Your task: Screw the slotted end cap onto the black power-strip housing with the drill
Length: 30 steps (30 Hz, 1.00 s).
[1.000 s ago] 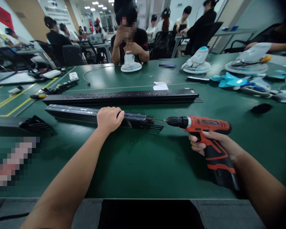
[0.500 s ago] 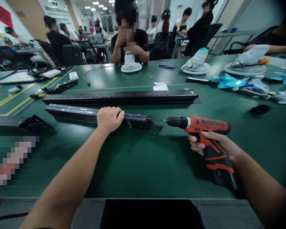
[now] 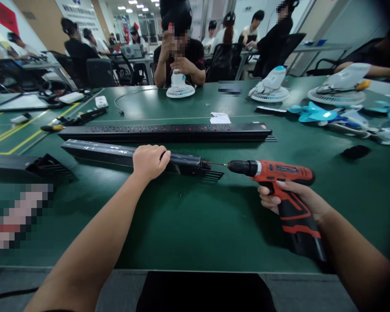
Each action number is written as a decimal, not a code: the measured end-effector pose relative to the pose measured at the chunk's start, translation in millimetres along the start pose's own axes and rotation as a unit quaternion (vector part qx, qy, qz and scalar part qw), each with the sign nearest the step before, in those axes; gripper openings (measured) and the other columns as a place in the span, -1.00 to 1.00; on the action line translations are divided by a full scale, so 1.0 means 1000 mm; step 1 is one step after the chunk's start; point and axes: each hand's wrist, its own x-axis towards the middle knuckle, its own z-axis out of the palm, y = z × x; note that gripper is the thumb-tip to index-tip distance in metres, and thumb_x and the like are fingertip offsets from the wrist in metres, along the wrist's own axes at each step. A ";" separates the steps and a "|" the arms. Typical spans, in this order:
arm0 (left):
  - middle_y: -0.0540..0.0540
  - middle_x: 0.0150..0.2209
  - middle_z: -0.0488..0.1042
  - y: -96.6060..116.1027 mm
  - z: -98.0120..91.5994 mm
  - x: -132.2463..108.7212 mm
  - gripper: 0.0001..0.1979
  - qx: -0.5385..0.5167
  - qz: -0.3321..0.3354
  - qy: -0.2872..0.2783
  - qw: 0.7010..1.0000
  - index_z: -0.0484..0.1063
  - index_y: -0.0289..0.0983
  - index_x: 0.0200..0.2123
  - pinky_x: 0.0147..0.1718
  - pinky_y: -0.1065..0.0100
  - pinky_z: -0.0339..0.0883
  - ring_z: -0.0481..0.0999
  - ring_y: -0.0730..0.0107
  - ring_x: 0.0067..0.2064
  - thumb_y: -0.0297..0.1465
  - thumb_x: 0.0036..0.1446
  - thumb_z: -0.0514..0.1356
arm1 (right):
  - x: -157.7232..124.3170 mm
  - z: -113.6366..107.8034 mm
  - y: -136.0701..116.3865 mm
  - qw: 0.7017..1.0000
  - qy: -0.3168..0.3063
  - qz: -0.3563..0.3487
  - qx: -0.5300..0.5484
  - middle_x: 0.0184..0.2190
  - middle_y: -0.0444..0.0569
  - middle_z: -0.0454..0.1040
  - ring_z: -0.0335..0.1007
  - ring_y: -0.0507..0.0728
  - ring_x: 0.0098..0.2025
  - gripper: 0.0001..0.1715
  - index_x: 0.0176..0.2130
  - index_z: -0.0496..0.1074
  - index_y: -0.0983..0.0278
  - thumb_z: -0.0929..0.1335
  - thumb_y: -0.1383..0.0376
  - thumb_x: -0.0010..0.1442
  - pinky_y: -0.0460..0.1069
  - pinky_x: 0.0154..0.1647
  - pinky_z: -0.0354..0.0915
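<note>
My left hand (image 3: 150, 162) is closed around a long black metal bar (image 3: 100, 151) that lies on the green table, gripping it near its right end. That end carries a slotted black bracket (image 3: 213, 174). In my right hand (image 3: 299, 197) is an orange and black cordless drill (image 3: 284, 171), held by its handle and pointing left. Its long thin bit (image 3: 216, 163) reaches to the bar's right end; whether the tip sits in a screw is too small to tell. Behind lies a second long black bar (image 3: 169, 131) with a row of red dots along its top.
A screwdriver (image 3: 51, 128) lies by the far bar's left end. Another black piece (image 3: 9, 167) is at left. White fan parts (image 3: 269, 89) and blue blades (image 3: 315, 113) lie at back right. Across the table a person (image 3: 178, 52) works on a white fan base (image 3: 180, 90).
The view has shifted very slightly. Both hands, the bar and the drill hold nearly the same positions.
</note>
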 end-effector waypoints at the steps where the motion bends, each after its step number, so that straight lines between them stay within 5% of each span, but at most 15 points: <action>1: -0.14 -0.40 0.61 0.000 0.000 0.000 -0.51 0.000 0.000 -0.001 1.000 0.62 -0.22 -0.33 -0.26 0.10 0.20 0.55 0.09 -0.32 -0.17 0.42 -0.04 | 0.000 0.000 0.000 1.000 0.000 0.002 0.000 -0.46 -0.16 0.28 0.04 -0.04 -0.57 -0.70 -0.28 0.31 0.18 0.28 0.19 -0.09 -0.12 -0.66 0.16; 30: -0.13 -0.38 0.63 0.001 -0.001 0.000 -0.54 -0.002 -0.005 -0.001 1.000 0.61 -0.20 -0.32 -0.21 0.11 0.25 0.56 0.10 -0.30 -0.18 0.42 -0.02 | 0.000 -0.002 0.000 1.000 -0.014 0.015 -0.004 -0.52 -0.15 0.29 0.04 -0.02 -0.57 -0.73 -0.33 0.32 0.21 0.29 0.16 -0.10 -0.11 -0.65 0.14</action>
